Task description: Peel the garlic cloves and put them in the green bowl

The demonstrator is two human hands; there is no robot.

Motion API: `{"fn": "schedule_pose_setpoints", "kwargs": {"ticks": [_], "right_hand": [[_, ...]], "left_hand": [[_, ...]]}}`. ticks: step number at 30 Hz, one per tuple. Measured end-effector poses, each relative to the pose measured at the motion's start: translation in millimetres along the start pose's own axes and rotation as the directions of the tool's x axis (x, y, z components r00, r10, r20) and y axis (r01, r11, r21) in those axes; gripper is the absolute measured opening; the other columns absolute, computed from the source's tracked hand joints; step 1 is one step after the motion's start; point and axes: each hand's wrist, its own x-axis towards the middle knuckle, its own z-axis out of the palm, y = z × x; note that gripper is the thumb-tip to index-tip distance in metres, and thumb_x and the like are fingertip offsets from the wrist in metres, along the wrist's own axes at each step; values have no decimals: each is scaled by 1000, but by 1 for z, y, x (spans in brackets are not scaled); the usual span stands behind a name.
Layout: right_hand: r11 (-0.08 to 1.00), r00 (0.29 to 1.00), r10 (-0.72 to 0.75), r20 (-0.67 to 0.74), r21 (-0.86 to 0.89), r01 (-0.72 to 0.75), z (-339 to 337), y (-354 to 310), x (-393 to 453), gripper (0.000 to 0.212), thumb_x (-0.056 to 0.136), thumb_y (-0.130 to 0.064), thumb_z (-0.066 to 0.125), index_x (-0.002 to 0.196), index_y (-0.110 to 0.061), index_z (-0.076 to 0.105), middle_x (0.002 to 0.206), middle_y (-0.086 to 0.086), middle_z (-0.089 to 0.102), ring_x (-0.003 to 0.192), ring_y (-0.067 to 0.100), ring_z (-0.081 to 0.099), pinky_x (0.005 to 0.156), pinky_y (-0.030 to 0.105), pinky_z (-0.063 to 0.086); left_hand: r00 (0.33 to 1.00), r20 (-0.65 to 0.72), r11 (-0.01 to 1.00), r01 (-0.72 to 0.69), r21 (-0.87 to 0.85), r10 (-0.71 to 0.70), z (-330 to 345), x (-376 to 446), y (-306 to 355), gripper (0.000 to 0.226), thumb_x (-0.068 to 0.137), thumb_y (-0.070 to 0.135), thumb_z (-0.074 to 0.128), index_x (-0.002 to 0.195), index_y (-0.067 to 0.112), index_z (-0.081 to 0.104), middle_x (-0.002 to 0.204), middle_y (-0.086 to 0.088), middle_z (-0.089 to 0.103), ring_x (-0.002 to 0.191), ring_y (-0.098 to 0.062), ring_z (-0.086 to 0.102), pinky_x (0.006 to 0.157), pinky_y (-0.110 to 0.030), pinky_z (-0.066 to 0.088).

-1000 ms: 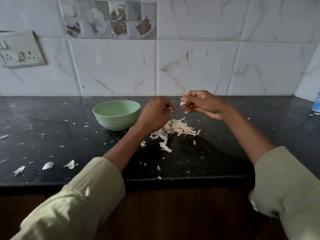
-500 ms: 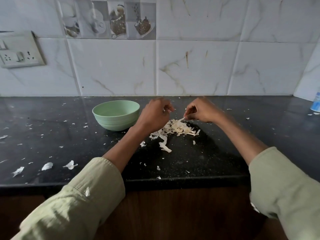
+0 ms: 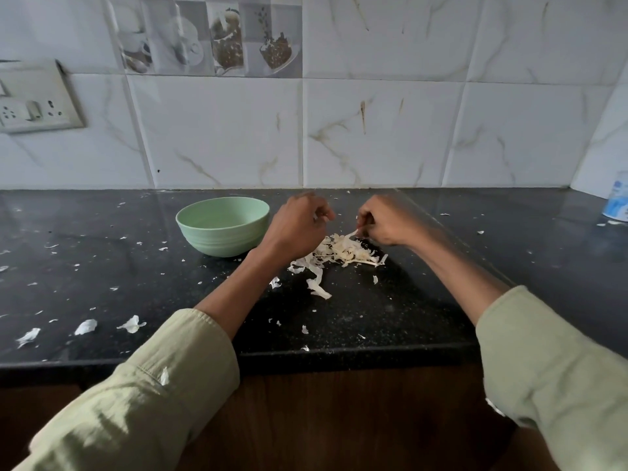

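Pale green round plastic bowl on black speckled stone counter, landmark. Just right of bowl: left hand, fingers curled, contents hidden; likely garlic clove, cannot tell. Further right, apart from it: right hand pinching strip of papery skin above heap of pale garlic peelings, probably dropping waste there, bowl close for cloves. Bowl interior partly hidden; no cloves visible. Hands motion-blurred.

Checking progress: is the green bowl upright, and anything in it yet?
Upright: the bowl stands rim up on the counter. Contents: cannot tell, since only its far inner wall shows.
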Motion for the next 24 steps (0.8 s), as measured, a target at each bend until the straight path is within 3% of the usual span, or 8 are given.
{"fn": "schedule_pose_setpoints", "kwargs": {"ticks": [3,7,8,11,16,18,21,24], "right_hand": [[995,998,-20,-65,95,26,0,-1,1,14,92,0,72,106,-2,74,94,-1,69,70,-10,54,55,-4,38],[949,940,8,-342,299,101,-4,-3,11,4,91,-8,76,95,-8,77,92,-1,74,74,-4,62,65,5,49],[964,957,-1,-290,254,78,-5,-2,15,4,90,-6,76,94,-9,77,92,-1,74,73,-4,62,60,4,46],[995,995,44,91,85,-52,4,-1,14,9,92,-5,75,100,-7,73,86,-2,71,67,-1,57,50,8,39],[987,1000,-16,-10,160,17,-1,-4,4,14,92,-8,75,106,-7,76,91,-5,69,58,-11,55,50,2,38],[935,995,-30,-92,350,60,-6,-5,1,15,92,-11,76,106,-8,77,83,-6,68,51,-14,55,49,2,38],[754,989,-9,-148,649,104,-10,-11,4,23,87,-13,80,107,-2,77,91,11,77,70,4,66,67,15,56],[590,994,-13,-106,802,93,-6,-14,9,27,85,-8,80,109,2,73,98,19,77,81,19,71,79,26,62]], "left_hand": [[1000,0,1000,-4,6,4,-1,-1,1,28,92,11,58,98,29,79,105,9,72,93,-14,67,84,-42,60],[1000,2,1000,-8,7,8,-1,-1,0,29,91,9,58,98,28,79,104,8,72,91,-14,67,84,-43,60],[1000,-1,1000,-8,9,8,-2,-1,0,29,91,9,57,97,28,79,103,8,72,91,-14,67,84,-43,60],[1000,12,1000,-6,12,6,-2,-1,3,29,90,10,57,97,29,78,102,10,72,90,-12,67,83,-42,61],[1000,7,999,-13,-41,13,0,-3,5,11,95,19,68,94,26,78,94,15,72,86,-5,68,83,-40,61],[1000,-2,995,-9,-96,8,0,-2,7,3,96,25,74,94,25,77,87,17,71,82,0,67,79,-33,60],[998,-56,984,20,-177,-30,-4,-3,12,12,93,32,80,95,23,72,84,13,72,76,0,66,66,-17,50],[987,-143,966,37,-256,-76,-7,-3,12,16,89,26,84,91,19,70,77,7,72,72,-12,68,65,-24,53]]}}
